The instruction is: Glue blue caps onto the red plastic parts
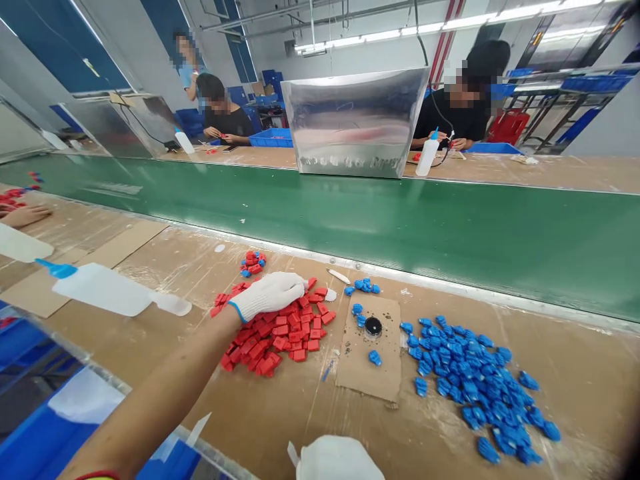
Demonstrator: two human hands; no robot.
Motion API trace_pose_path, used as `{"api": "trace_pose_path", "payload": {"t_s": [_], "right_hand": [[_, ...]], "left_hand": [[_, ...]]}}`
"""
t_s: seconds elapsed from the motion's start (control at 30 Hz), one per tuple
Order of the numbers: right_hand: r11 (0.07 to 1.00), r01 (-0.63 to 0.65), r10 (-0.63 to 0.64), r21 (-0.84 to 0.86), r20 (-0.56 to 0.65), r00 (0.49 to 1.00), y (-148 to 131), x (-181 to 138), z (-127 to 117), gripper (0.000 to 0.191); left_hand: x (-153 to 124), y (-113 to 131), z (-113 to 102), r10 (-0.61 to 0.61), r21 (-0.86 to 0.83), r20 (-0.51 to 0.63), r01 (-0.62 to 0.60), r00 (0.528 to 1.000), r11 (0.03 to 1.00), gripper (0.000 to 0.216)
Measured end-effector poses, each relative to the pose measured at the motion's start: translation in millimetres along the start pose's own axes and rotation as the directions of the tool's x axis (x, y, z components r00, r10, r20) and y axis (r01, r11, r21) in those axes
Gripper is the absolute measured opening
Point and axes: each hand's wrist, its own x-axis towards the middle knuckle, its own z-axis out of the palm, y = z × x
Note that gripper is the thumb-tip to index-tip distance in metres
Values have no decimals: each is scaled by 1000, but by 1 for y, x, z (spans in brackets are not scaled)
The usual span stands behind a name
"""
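Note:
My left hand [273,293], in a white knit glove with a blue cuff edge, reaches over a heap of small red plastic pieces [295,330]. Its fingers are drawn together, and one red piece [311,283] shows at the fingertips. My right hand is out of sight. To the right of the heap lies a cardboard sheet [367,377] bearing a small round container of black stuff [373,326] and a few blue pieces. Farther right spreads a pile of small blue plastic pieces [470,373]. A small cluster of joined-looking red and blue pieces [253,262] sits behind the heap.
A white squeeze bottle with a blue tip [107,288] lies at left. Beyond the bench edge runs a green conveyor belt [350,213]. A metal panel [355,127] and co-workers are on the far side. Blue bins [30,427] sit below, and something white [340,460] intrudes at the bottom.

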Motion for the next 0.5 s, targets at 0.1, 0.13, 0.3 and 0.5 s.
{"api": "trace_pose_path", "payload": {"t_s": [0.1,0.13,0.3,0.5], "right_hand": [[991,54,-46,-121,74,996,10,19,26,34],[986,115,-104,-122,94,990,13,21,28,32],[960,267,-269,-90,-9,963,19,-4,8,9],[913,407,-403,-11,-166,900,22,-19,2,16]], "left_hand": [[3,11,1,47,27,-28,-46,998,999,39],[5,15,1,64,39,-37,-63,997,997,37],[16,34,4,130,61,15,-130,991,990,35],[-6,46,9,197,28,112,-202,974,979,37]]}}
